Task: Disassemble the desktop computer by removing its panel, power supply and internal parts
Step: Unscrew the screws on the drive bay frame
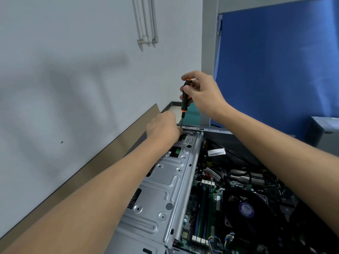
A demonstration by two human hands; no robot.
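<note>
The desktop computer lies open, with no side panel on it. A silver metal drive cage covers its left half. The motherboard with its black CPU fan and cables shows on the right. My right hand grips a black and orange screwdriver held upright. Its tip goes down at the cage's far corner, by the case's far edge. My left hand rests on that far corner next to the tip, fingers curled and hidden; what they hold cannot be seen.
A brown table top runs along a pale wall on the left. Beyond the case hang a blue curtain and white pipes. A grey cabinet stands at the right.
</note>
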